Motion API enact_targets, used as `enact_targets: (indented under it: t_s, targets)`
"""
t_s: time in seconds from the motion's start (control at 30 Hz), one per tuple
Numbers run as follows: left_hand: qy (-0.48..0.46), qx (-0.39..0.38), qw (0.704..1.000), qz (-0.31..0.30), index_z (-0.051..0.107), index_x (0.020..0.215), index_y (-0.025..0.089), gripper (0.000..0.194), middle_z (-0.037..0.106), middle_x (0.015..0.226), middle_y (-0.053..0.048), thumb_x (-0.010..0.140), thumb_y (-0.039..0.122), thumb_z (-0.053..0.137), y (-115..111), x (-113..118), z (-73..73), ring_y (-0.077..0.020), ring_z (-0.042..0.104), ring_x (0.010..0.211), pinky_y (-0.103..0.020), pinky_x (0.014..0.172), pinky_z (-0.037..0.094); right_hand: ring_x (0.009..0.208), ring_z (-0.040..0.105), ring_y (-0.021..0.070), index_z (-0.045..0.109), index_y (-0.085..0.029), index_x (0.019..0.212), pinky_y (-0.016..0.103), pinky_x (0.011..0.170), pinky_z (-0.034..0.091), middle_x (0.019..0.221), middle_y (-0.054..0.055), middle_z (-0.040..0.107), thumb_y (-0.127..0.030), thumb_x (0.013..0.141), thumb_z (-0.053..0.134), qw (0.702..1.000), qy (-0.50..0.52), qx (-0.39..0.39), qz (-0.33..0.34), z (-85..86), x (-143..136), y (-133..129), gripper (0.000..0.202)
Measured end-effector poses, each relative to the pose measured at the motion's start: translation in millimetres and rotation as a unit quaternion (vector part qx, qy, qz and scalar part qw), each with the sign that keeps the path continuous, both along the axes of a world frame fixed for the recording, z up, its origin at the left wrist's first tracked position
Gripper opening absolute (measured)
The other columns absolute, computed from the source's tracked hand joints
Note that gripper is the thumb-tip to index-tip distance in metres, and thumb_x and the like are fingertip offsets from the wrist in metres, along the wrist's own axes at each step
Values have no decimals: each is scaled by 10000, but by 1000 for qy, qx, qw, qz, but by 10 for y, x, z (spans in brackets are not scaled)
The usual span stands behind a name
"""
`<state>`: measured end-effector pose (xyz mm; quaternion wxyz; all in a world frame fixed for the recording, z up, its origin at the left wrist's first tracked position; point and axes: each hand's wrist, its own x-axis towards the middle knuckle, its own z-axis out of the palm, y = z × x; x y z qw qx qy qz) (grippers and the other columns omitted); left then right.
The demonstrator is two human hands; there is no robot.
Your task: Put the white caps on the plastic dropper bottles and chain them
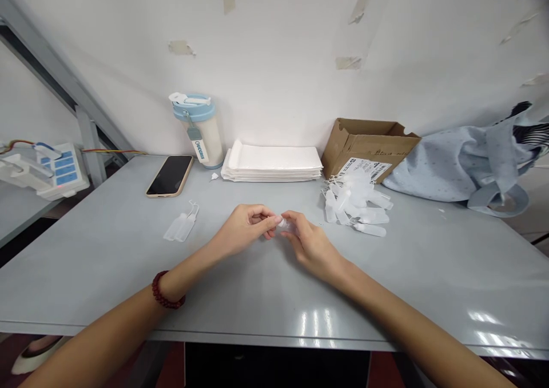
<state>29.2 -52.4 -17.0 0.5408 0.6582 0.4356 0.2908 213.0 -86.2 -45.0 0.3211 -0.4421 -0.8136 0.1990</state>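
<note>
Near the middle of the grey table, my left hand (249, 228) and my right hand (312, 244) meet around a small clear plastic piece (286, 224). My left thumb and forefinger pinch its left end, while my right thumb and fingers close round its other side. Its exact shape is partly hidden by my fingers. To the left lie a few translucent plastic pieces (182, 227) with thin white loops. On the right is a heap of several similar pieces (351, 200), lying in front of the cardboard box.
Along the wall stand a blue-lidded cup (201, 131), a stack of white envelopes (274, 162), an open cardboard box (369, 148) and a light blue bag (458, 159). A phone (170, 176) lies at the left on the table (240, 302).
</note>
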Motion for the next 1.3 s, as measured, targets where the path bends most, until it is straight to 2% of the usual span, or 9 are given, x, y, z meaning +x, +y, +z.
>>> enact_targets:
  t_s: [0.2, 0.3, 0.5, 0.63, 0.77, 0.87, 1.07, 1.17, 1.3]
  targets:
    - [-16, -2, 1000, -10, 684, 885, 156, 239, 686, 775, -40, 767, 362, 657, -14, -14, 22, -182, 647, 758, -313, 750, 526, 944, 642, 231, 391, -186, 1169, 362, 720, 518, 1070, 152, 633, -136, 888, 388, 1000, 4, 0, 15, -11, -1, -12, 286]
    - [-41, 39, 998, -23, 692, 898, 162, 208, 681, 941, -69, 772, 323, 650, -20, -15, 15, -206, 641, 888, -330, 822, 528, 875, 654, 208, 363, -204, 1166, 335, 703, 504, 1067, 123, 653, -149, 883, 422, 998, 42, -47, 20, 46, -2, -25, 294]
    - [-56, 157, 985, -41, 695, 895, 172, 133, 648, 958, -73, 812, 227, 607, -34, -3, 0, -183, 620, 887, -312, 808, 536, 729, 612, 162, 342, -210, 1119, 300, 681, 454, 911, 47, 701, -191, 861, 491, 976, 145, -161, 7, 135, -16, -23, 297]
    - [-54, 160, 984, -54, 687, 904, 170, 135, 642, 955, -68, 820, 223, 595, -37, -9, 44, -174, 612, 893, -296, 814, 527, 758, 610, 165, 375, -204, 1091, 308, 700, 452, 900, 40, 700, -230, 856, 512, 961, 184, -206, 8, 166, -28, -23, 273]
    - [-15, 101, 994, -32, 663, 920, 173, 191, 653, 953, -53, 820, 325, 604, -25, -23, 83, -176, 609, 893, -280, 794, 509, 707, 620, 166, 371, -211, 1104, 311, 665, 474, 903, 44, 700, -213, 863, 508, 980, 137, -144, -13, 131, -13, -21, 277]
    - [28, 60, 997, -41, 649, 861, 169, 267, 644, 809, -27, 853, 413, 540, -11, -27, 73, -143, 591, 710, -250, 647, 486, 850, 654, 204, 353, -207, 1160, 344, 705, 504, 1051, 113, 664, -177, 881, 470, 997, 69, -42, -17, 38, 18, -3, 304]
    - [66, 30, 994, -79, 570, 689, 159, 375, 544, 578, 18, 878, 470, 480, -14, -19, 35, -112, 510, 547, -224, 539, 399, 994, 628, 248, 309, -169, 1220, 365, 723, 513, 1105, 185, 615, -131, 915, 372, 994, -31, 94, 47, -62, 46, 22, 314]
    - [67, 29, 993, -91, 568, 674, 156, 372, 530, 572, 23, 877, 459, 492, -30, -23, 39, -105, 486, 552, -219, 545, 378, 846, 642, 224, 286, -163, 1227, 332, 659, 487, 1065, 173, 621, -141, 914, 368, 995, -56, 45, 62, 22, 47, -4, 325]
    - [62, 24, 992, -108, 606, 710, 153, 330, 509, 577, 31, 862, 436, 529, -45, -28, 55, -91, 448, 548, -207, 534, 350, 594, 534, 152, 275, -181, 1209, 275, 573, 398, 869, 60, 619, -188, 921, 363, 989, -55, -108, 80, 193, 50, -52, 300]
